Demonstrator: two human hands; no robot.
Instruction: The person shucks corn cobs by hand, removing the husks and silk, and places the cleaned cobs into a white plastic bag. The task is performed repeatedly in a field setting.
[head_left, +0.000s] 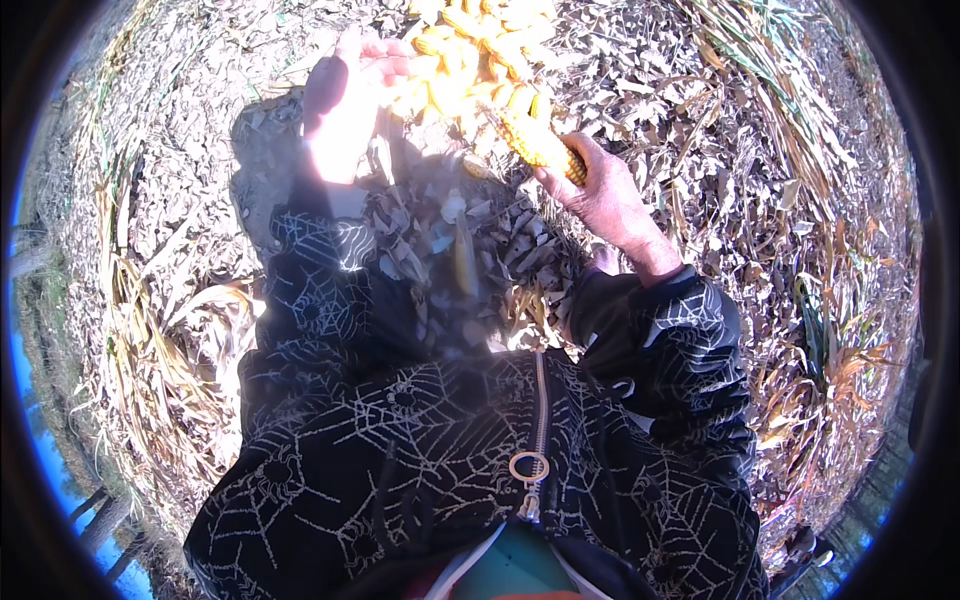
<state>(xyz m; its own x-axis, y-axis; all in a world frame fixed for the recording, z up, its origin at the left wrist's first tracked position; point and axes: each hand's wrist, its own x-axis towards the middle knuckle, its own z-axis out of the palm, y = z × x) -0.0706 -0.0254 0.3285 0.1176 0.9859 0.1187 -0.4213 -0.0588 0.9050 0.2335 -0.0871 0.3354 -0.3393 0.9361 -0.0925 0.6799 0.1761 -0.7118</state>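
My right hand (604, 187) is closed around the lower end of a yellow ear of corn (536, 142), whose kernels show. The ear's far end points up and left towards a pile of husked corn ears (480, 45), washed out by bright sun. My left hand (349, 105) is at the left of the pile, its fingers stretched towards the ears; glare hides whether the fingertips touch one. No object shows in its palm. Below the pile, in my shadow, a pale, narrow thing, perhaps an ear or husk (465, 259), lies on the ground.
Dry leaves and husks (637, 90) cover the ground. Bundles of dry corn stalks (780, 97) lie at the right, with more stalks and leaves (142, 337) at the left. Tree trunks (105, 521) stand at the lower left rim.
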